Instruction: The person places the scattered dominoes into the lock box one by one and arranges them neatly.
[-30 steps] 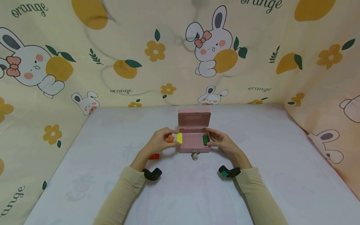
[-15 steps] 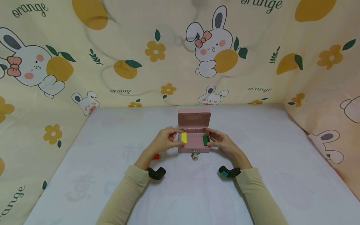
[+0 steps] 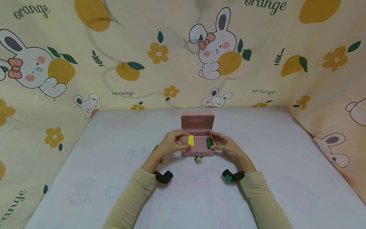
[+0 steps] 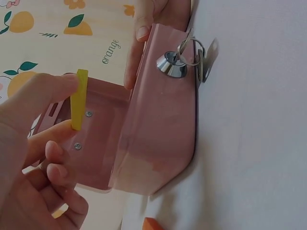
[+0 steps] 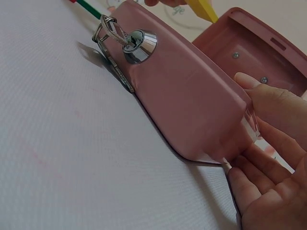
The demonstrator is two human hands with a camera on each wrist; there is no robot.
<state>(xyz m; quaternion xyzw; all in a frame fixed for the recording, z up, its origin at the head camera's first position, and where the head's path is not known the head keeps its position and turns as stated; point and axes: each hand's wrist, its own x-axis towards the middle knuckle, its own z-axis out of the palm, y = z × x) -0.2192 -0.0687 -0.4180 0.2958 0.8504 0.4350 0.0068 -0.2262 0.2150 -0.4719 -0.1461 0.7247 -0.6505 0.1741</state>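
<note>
A pink metal cash box [image 3: 206, 153] stands with its lid [image 3: 198, 123] raised and keys [image 3: 198, 158] hanging from its front lock. My left hand [image 3: 170, 143] pinches a thin yellow block [image 3: 190, 140] between thumb and index finger, upright above the left part of the box. The other left fingers [image 4: 61, 173] curl loosely below it. My right hand [image 3: 230, 148] grips the box's right wall, thumb [image 5: 245, 81] at the rim and fingers outside. Against that side, inside the box, is a green block [image 3: 209, 143].
Partly hidden by my left wrist, a red block [image 3: 160, 160] and a green block [image 3: 155, 147] lie on the white-covered table [image 3: 200, 197]. An orange block [image 4: 152, 224] lies left of the box. A printed cloth [image 3: 171, 57] rises behind.
My left hand has moved right with the yellow block, from the box's left edge to above its inside. A green block now shows behind the left wrist. My right hand keeps its place.
</note>
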